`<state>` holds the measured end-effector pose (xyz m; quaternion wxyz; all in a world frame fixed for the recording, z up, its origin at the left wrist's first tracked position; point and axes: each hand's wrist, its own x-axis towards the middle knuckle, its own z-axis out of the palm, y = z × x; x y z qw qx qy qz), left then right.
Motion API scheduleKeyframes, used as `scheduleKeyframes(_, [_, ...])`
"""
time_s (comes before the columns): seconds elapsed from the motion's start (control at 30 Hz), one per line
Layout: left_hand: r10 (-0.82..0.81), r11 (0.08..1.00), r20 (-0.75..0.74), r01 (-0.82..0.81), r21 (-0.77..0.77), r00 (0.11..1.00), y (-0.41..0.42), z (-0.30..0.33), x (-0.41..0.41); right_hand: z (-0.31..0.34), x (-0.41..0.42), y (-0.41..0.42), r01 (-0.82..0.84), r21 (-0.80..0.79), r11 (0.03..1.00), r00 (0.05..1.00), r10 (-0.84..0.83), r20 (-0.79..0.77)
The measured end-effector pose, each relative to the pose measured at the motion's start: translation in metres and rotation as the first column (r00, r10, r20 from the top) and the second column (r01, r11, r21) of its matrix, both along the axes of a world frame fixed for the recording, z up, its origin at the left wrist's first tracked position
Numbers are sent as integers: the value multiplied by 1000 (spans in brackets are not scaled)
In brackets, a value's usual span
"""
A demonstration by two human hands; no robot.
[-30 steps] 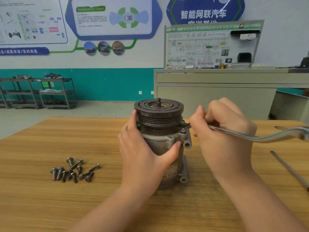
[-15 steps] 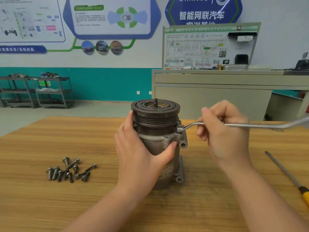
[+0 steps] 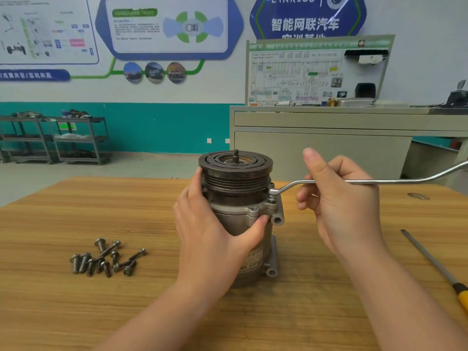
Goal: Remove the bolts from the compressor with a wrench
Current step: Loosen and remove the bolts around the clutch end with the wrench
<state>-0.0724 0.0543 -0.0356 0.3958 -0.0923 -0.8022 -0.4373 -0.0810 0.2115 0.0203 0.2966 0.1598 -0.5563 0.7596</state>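
Compressor (image 3: 238, 219): 1, left hand (image 3: 212, 231) grips it | wrench (image 3: 374, 181): 1, right hand (image 3: 339, 198) holds | loose bolts (image 3: 106, 258): about 10

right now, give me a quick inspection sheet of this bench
surface: wooden table, bare grain.
job's things: compressor upright; wrench seated on a flange bolt.
clutter: pile of loose bolts to its left; yellow-handled screwdriver at right.
grips: left hand holds the compressor body; right hand holds the wrench shank.
cables: nothing seen.
surroundings: grey cabinet, metal shelves, wall posters.
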Motion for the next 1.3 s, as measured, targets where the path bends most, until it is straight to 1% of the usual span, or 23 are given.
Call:
scheduleKeyframes(0.13, [-9,1000,-5,9,2,1000,0,0,0,0,0,8,155,181,971,984,-168,60])
scheduleKeyframes(0.23, [2,1000,-7,-2,-5,1000,0,0,0,3,4,8,113,190,975,991,-125,54])
scheduleKeyframes(0.3, [3,1000,-2,-3,1,1000,1,0,0,6,11,6,141,217,966,989,-148,16])
scheduleKeyframes(0.4, [0,1000,-10,0,7,1000,0,0,1,5,17,-2,342,298,891,940,-322,-116])
scheduleKeyframes(0.5, [17,1000,-11,-17,5,1000,1,0,0,-4,23,-19,592,330,735,798,-480,-364])
scheduleKeyframes(0.57, [34,999,-8,-34,5,999,2,0,0,-11,29,-33,716,348,605,677,-480,-558])
scheduleKeyframes(0.6, [35,999,-3,-35,5,999,2,0,0,-14,29,-38,741,349,574,647,-469,-601])
scheduleKeyframes(0.63, [32,999,-1,-32,6,999,2,0,0,-15,29,-38,737,351,577,650,-465,-601])
scheduleKeyframes(0.67, [30,1000,-3,-30,5,1000,1,0,0,-15,27,-36,711,352,609,683,-475,-555])
scheduleKeyframes(0.73, [24,1000,-3,-24,3,1000,1,1,1,-9,17,-24,574,320,754,812,-470,-346])
scheduleKeyframes(0.77, [19,1000,1,-19,4,1000,1,2,1,-6,11,-17,467,270,842,882,-420,-214])
scheduleKeyframes(0.83, [13,1000,8,-13,7,1000,1,3,1,1,-2,-5,171,56,984,983,-174,58])
scheduleKeyframes(0.87, [12,1000,10,-13,7,1000,2,3,2,3,-8,-3,18,-116,993,985,2,172])
scheduleKeyframes(0.9, [12,1000,10,-12,8,1000,2,3,2,3,-14,-2,-97,-289,953,955,170,242])
scheduleKeyframes(0.93, [11,1000,10,-11,9,1000,2,3,2,3,-18,-1,-157,-424,892,921,287,263])
scheduleKeyframes(0.97, [9,1000,12,-9,9,1000,1,3,2,3,-21,0,-177,-510,842,906,342,250])
scheduleKeyframes(1.0, [6,1000,12,-6,8,1000,1,3,2,4,-22,3,-173,-539,824,916,335,218])
scheduleKeyframes(1.03, [4,1000,12,-4,6,1000,1,3,2,5,-22,6,-147,-506,850,947,268,176])
scheduleKeyframes(1.07, [4,1000,12,-4,4,1000,1,2,2,6,-20,7,-88,-409,908,980,152,125])
scheduleKeyframes(1.1, [3,1000,14,-3,1,1000,1,2,2,8,-16,6,16,-260,965,998,1,64])
scheduleKeyframes(1.13, [4,1000,15,-4,0,1000,1,2,2,7,-11,3,150,-90,985,988,-152,-12])
scheduleKeyframes(1.2, [8,1000,9,-8,0,1000,0,2,2,1,-3,-4,379,147,914,918,-351,-183])
scheduleKeyframes(1.3, [15,1000,1,-15,-3,1000,1,2,1,-6,8,-14,536,251,806,825,-436,-361])
